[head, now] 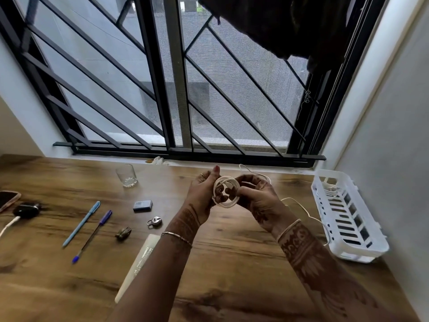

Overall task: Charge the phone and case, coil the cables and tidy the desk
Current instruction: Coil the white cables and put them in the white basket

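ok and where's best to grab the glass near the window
Round its side wall at about mid-height, coming in from the near side. The glass stands upright on the desk, mouth up, so the wall is the broad curved face that fingers and thumb can wrap. Nothing stands close beside it, so there should be room on both sides.

Two pens (81,223) (92,235), one glass (127,175), one padlock (155,222), one phone (8,199), one black case (25,210), one basket (358,253), one held cable (226,194).
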Demonstrator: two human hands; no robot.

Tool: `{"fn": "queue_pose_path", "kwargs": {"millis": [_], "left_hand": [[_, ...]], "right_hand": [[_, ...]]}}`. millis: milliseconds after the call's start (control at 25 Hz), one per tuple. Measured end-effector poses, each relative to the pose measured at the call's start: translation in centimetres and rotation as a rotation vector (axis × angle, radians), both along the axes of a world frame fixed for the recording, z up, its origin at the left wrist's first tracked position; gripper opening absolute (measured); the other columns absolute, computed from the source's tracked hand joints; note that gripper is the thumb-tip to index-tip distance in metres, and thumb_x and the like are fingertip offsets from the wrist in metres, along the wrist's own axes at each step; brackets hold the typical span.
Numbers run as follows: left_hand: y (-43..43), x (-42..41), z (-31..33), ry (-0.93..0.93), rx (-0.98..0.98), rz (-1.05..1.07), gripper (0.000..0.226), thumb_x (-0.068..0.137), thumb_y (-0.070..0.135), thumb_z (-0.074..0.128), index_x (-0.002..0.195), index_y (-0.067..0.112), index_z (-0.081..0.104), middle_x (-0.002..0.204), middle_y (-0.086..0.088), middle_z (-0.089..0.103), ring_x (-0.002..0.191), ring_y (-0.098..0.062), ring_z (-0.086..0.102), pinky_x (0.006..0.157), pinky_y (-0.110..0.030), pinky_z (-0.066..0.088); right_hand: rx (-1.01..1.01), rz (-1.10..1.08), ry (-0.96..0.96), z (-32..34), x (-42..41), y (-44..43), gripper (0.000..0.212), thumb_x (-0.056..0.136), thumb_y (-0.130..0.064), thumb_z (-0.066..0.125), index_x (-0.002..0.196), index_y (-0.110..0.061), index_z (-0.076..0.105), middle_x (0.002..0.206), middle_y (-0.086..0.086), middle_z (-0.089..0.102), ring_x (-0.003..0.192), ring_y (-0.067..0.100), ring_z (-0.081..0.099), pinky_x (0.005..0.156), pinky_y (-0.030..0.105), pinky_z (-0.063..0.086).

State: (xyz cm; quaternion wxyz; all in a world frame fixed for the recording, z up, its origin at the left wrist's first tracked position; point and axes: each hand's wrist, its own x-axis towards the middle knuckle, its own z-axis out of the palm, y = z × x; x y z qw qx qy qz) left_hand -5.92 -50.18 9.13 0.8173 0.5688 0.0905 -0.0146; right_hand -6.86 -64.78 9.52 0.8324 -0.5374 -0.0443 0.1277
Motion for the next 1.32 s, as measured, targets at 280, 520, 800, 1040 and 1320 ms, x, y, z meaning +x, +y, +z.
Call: {"fn": "queue_pose_path", "kwargs": {"millis": [280, 520, 800, 1040, 1320], "left_hand": [[-0.5, 0.5, -0.1, 0.045, 0.037, -0.001, 0.023, 0.091, 0.031, 0.061, 0.084, 0.01, 0.057, 0.061, -0.003, 0.056, 0.043, -0.01, 0.052, 0.044, -0.023, 0.05], [0.3, 0.6, 0.3, 0.076, 0.045, -0.174, 0.03, 0.091, 0.032, 0.058, 0.076, 0.007, 0.06, 0.053, -0.003, 0.054, 0.034, -0.011, 0.05, 0.047, -0.026, 0.053], [-0.8, 0.9, 0.2, 0.071, 0.009, -0.061, 0.041, 0.083, 0.046, 0.062, 0.063, 0.01, 0.057, 0.054, -0.005, 0.058, 0.045, -0.016, 0.054, 0.043, -0.023, 0.05], [-0.6, 0.8, 0.2, 0.064, 0.077, -0.143, 0.044, 0.088, 0.044, 0.058, 0.061, 0.009, 0.059, 0.042, -0.001, 0.049, 0.032, -0.011, 0.045, 0.049, -0.028, 0.05], [-0.3, 1.1, -0.1, 0.081, 0.104, -0.007, 0.044, 0.087, 0.046, 0.059, 0.072, 0.004, 0.058, 0.052, -0.007, 0.054, 0.039, -0.012, 0.052, 0.045, -0.025, 0.054]], "right_hand": [[-0.203, -0.082, -0.063, 0.2, 0.6, -0.8, 0.022, 0.075, 0.015, 0.064, 0.085, -0.005, 0.065, 0.079, 0.011, 0.071, 0.074, 0.022, 0.066, 0.073, 0.031, 0.057], [-0.224, 0.016, -0.104, 0.6, 0.7, -1.7, 0.024, 0.075, 0.013, 0.066, 0.091, -0.004, 0.064, 0.081, 0.012, 0.072, 0.073, 0.021, 0.066, 0.068, 0.029, 0.057], [-0.147, 0.069, -0.07, 0.5, 0.9, -1.8, 0.024, 0.076, 0.012, 0.063, 0.091, -0.006, 0.061, 0.08, 0.011, 0.07, 0.07, 0.022, 0.065, 0.067, 0.03, 0.056], [-0.492, -0.088, -0.289, 0.6, 1.2, -1.1, 0.025, 0.07, 0.007, 0.075, 0.087, -0.008, 0.065, 0.081, 0.013, 0.074, 0.071, 0.016, 0.068, 0.067, 0.03, 0.055], [-0.286, 0.021, -0.156, 0.8, 1.3, -1.7, 0.028, 0.078, 0.016, 0.062, 0.086, -0.01, 0.056, 0.083, 0.012, 0.068, 0.075, 0.023, 0.068, 0.069, 0.034, 0.058]]}}
